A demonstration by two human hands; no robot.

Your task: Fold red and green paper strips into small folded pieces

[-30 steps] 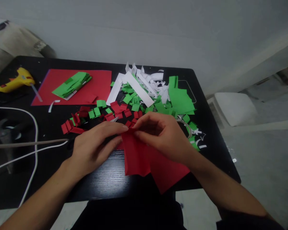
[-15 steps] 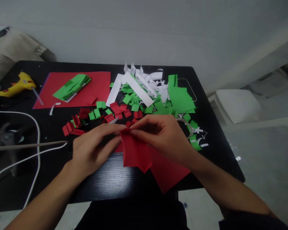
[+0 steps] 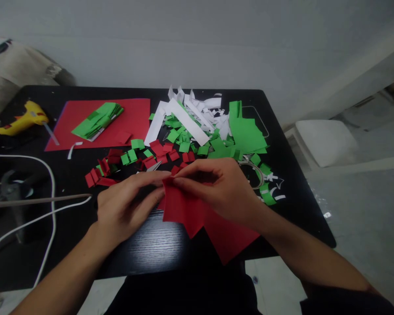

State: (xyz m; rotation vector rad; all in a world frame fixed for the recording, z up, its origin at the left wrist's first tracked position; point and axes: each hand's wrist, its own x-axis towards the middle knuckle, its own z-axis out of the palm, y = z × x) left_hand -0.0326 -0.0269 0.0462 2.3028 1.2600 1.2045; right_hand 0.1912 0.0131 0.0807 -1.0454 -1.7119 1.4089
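A creased sheet of red paper [image 3: 183,205] hangs between my hands above the front of the table. My left hand [image 3: 126,203] pinches its upper left corner between thumb and fingers. My right hand [image 3: 221,188] grips the top edge close beside, thumb and forefinger pressed together. Under my right hand, a flat red sheet [image 3: 231,236] lies on the table. Just past my fingertips are scissor blades [image 3: 155,166], their handles hidden, and folded red pieces [image 3: 162,149]. A roll of tape [image 3: 258,175] sits behind my right hand, partly covered.
The black table [image 3: 197,258] bears a heap of white strips [image 3: 184,118], green paper [image 3: 248,133] and green scraps. At left are a yellow glue gun [image 3: 22,120], a red sheet [image 3: 65,131] with a folded green stack [image 3: 98,120], pliers [image 3: 15,197] and a white cable [image 3: 52,183].
The held red paper has shifted slightly left, and its lower folds hang a little differently. Both hands keep their pinch on its top edge.
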